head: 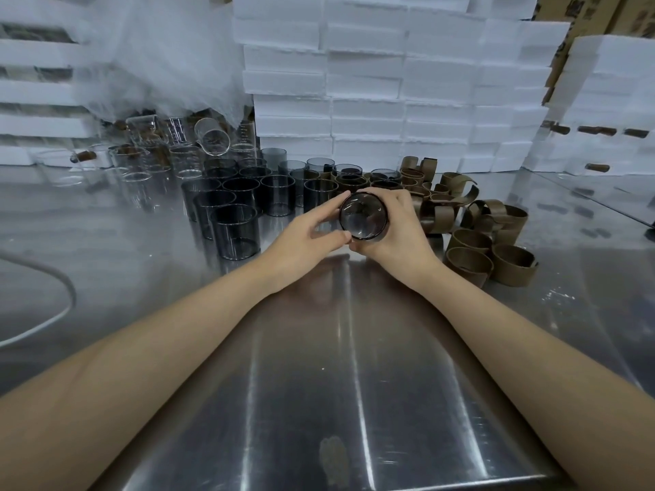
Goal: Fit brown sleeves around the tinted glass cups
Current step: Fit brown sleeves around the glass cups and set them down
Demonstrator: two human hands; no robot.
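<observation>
A tinted glass cup (362, 216) is held above the steel table (319, 366), its round base turned toward me. My right hand (400, 228) wraps around its side from the right. My left hand (312, 235) pinches its left edge with thumb and forefinger. Whether a sleeve is on this cup is hidden by my fingers. Several bare tinted cups (235, 230) stand in rows to the left and behind. A pile of brown sleeves (489, 242) lies to the right, some rolled into rings, some curled open.
Clear glass beakers (149, 161) crowd the back left, one lying tipped. Stacked white foam boxes (390, 83) form a wall behind. A white cable (53, 313) curves across the left of the table. Cardboard cartons (584, 15) stand at the top right.
</observation>
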